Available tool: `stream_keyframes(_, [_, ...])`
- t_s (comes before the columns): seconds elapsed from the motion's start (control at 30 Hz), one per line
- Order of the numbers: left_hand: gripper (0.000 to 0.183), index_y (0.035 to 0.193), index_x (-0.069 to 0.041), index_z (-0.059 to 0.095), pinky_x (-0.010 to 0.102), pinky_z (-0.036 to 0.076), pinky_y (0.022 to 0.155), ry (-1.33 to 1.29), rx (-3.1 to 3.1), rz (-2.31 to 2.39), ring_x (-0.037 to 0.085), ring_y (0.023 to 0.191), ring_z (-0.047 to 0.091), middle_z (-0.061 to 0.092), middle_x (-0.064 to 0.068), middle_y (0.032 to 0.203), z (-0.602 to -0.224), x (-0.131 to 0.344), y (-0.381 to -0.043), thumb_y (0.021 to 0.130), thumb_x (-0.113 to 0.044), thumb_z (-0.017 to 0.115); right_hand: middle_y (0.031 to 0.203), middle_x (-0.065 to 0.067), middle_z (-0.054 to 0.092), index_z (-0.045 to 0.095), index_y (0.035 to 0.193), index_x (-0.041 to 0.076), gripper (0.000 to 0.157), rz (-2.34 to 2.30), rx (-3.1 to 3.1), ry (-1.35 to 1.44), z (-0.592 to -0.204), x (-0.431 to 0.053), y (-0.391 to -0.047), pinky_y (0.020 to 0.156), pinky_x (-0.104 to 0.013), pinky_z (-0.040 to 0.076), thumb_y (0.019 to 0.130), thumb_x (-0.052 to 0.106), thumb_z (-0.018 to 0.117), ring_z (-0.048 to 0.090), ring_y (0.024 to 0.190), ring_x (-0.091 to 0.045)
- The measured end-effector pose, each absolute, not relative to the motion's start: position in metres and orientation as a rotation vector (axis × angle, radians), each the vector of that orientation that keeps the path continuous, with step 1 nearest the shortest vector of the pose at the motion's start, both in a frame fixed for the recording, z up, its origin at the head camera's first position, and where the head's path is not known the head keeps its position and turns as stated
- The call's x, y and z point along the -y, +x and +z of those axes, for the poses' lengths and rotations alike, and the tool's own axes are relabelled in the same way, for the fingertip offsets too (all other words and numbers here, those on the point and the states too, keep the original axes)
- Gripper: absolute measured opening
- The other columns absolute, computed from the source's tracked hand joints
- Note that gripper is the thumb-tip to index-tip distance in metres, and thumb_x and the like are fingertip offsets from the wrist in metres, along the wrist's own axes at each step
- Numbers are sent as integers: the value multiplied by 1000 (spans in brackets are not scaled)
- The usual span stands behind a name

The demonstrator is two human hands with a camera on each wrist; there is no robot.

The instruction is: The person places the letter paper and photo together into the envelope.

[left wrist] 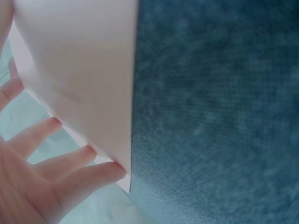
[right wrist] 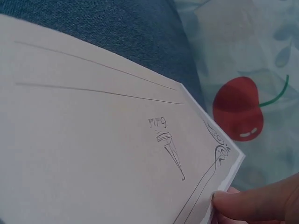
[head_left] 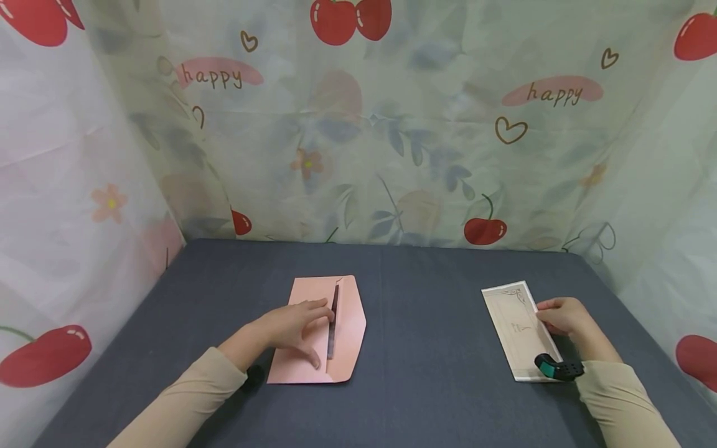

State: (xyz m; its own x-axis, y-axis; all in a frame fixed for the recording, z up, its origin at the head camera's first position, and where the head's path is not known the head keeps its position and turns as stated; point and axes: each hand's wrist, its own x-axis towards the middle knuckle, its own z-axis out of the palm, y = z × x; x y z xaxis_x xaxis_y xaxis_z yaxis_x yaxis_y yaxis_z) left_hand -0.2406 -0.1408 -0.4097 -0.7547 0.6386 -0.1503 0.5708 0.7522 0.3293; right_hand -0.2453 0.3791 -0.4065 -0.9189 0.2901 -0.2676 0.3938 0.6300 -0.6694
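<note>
A pink envelope point(head_left: 350, 330) lies on the table with its pointed flap unfolded to the right and a dark gap along its mouth. My left hand point(head_left: 297, 333) rests over it, fingertips at the mouth and thumb on the front panel. In the left wrist view, spread fingers point(left wrist: 100, 177) touch the paper. My right hand point(head_left: 567, 316) pinches the right edge of a cream card point(head_left: 512, 326), between thumb and fingers. Printed corner scrollwork, thin lines and a small drawing with lettering show on the card point(right wrist: 93, 140) in the right wrist view.
A dark grey cloth point(head_left: 426, 336) covers the table, with a stretch of it between envelope and card. Cherry-patterned curtains point(head_left: 375, 124) stand at the back and both sides. A dark band with a teal face point(head_left: 554, 368) is on the right wrist.
</note>
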Motion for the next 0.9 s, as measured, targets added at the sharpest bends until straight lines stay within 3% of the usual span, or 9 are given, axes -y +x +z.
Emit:
stream_keyframes(0.5, [75, 119, -28, 48, 51, 40, 102, 967, -2697, 388, 34, 134, 40, 33, 12, 151, -411, 142, -240, 57, -60, 78, 102, -24, 60, 48, 122, -12, 41, -1173, -2756, 551, -400, -376, -246, 60, -22, 48, 90, 12, 57, 56, 74, -15])
stream_keyframes(0.9, [77, 120, -28, 48, 51, 39, 102, 974, -2707, 370, 35, 135, 38, 33, 11, 151, -413, 142, -242, 57, -62, 77, 98, -16, 65, 50, 123, -9, 43, -1226, -2802, 452, -415, -373, -264, 58, -24, 48, 90, 17, 60, 57, 71, -11])
